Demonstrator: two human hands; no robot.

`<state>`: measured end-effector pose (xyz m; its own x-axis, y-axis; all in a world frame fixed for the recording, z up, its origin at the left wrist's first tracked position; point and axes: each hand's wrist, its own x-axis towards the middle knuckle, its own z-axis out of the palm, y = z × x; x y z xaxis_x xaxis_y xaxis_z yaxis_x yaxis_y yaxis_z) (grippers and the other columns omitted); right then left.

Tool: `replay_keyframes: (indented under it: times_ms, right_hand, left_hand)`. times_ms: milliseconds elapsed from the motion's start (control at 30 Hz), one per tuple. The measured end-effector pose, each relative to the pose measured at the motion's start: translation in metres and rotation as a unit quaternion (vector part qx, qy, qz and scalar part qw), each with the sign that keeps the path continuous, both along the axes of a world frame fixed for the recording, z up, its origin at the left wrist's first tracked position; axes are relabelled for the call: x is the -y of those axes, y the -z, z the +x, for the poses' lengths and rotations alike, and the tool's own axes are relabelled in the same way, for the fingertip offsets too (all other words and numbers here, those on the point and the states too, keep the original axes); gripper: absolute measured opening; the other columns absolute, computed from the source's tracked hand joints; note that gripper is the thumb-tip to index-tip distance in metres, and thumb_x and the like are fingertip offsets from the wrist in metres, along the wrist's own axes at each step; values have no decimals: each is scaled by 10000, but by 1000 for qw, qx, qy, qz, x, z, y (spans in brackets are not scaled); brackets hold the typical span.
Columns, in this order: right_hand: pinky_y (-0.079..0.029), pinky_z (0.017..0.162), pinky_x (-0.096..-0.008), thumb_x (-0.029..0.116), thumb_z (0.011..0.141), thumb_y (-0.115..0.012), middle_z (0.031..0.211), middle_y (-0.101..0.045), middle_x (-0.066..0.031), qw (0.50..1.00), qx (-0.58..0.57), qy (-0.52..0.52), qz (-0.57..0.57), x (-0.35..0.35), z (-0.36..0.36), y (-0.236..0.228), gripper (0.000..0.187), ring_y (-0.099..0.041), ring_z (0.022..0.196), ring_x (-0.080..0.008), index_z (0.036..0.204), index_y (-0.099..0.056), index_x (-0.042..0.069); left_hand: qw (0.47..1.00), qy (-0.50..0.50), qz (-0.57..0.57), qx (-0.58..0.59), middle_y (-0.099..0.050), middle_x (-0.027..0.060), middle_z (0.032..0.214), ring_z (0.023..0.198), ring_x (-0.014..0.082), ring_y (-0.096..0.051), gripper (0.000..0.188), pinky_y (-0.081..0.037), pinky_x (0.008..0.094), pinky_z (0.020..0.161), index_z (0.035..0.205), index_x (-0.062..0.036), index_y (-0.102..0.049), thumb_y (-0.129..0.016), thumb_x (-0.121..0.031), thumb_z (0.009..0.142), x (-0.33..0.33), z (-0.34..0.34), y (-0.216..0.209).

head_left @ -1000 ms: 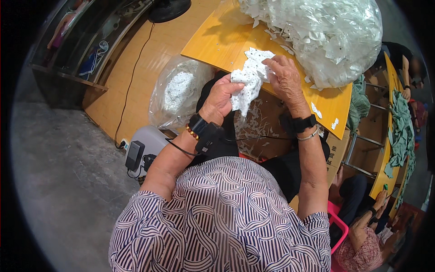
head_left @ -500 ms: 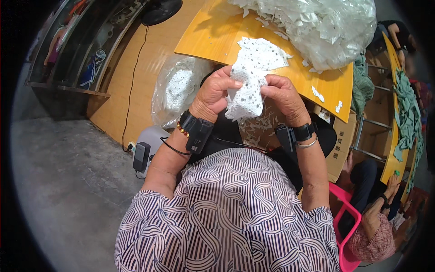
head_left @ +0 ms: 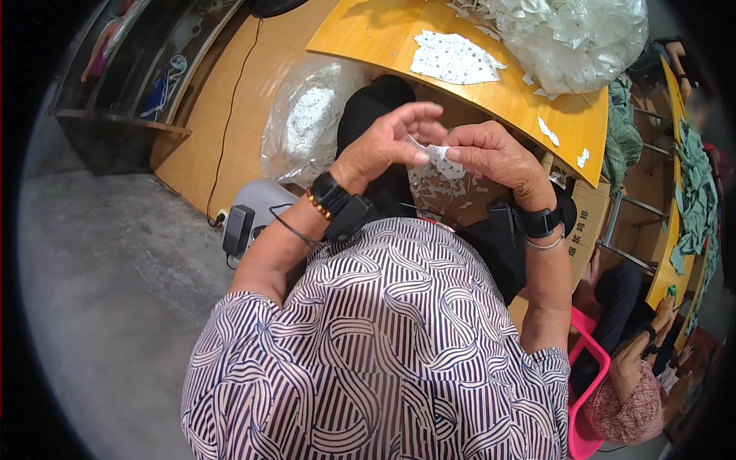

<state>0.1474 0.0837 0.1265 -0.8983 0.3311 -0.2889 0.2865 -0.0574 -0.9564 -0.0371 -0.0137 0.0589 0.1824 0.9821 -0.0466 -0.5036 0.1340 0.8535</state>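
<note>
My right hand (head_left: 491,153) pinches a piece of white dotted cloth (head_left: 448,162) between thumb and fingertips, over my lap in front of the table's near edge. Much of the cloth is hidden behind the fingers. Just left of it, my left hand (head_left: 395,142) has its fingers stretched out and apart from the thumb. The left thumb tip comes close to the cloth's edge; whether it touches, I cannot tell. Flat on the yellow table (head_left: 376,38) beyond my hands lie more cut pieces of the same dotted cloth (head_left: 458,59).
A big clear bag of white scraps (head_left: 571,46) fills the table's far right. Another clear bag with dotted cloth (head_left: 310,123) stands left of my knee. Scraps (head_left: 437,192) lie below my hands. At right are a cardboard box (head_left: 586,226), a pink chair (head_left: 586,368) and another person.
The cloth was stretched between both hands by the table edge. Now only a small part shows at my right fingers, lower down, and my left fingers have spread off it.
</note>
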Motion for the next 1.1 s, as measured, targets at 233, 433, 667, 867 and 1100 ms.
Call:
replay_keyframes:
  times_ms: [233,433,667,867,1100]
  right_hand:
    - [-374,520,-213,126,816,-548,656,-506,22,981,2,12,195,10,-2,5,148,-443,583,-67,891,-592,6]
    - [-340,481,-160,105,821,-511,695,-494,55,992,-10,93,86,20,14,5,202,-411,571,-17,1007,-563,45]
    - [-394,494,-204,53,779,-483,691,-544,9,985,-53,133,99,26,11,15,232,-480,544,-76,997,-560,56]
    - [-462,621,-372,46,726,-521,830,-592,-128,856,47,158,490,15,15,67,249,-562,675,-342,970,-552,85]
    - [-416,803,-334,290,771,-597,986,-563,-105,875,-32,205,437,12,28,74,345,-543,916,-268,1004,-578,35]
  left_hand:
    - [993,-10,40,-110,-557,22,933,822,95,-534,413,-460,240,704,1095,-29,-514,-658,-68,710,-3,35,-13]
    - [996,-26,-67,-48,-546,-26,719,569,37,-493,144,-436,179,496,899,-47,-601,-616,-142,791,13,43,-7]
    - [997,2,-78,-7,-530,-9,645,504,52,-473,178,-468,216,527,874,-15,-597,-588,-184,819,11,38,-1]
    - [998,-25,-40,-32,-464,-17,524,436,60,-436,147,-455,222,500,842,-7,-585,-579,-150,809,12,41,-17]
    - [983,-51,-3,179,-452,12,527,450,133,-495,170,-528,334,622,905,-3,-561,-532,-166,865,-11,24,-4]
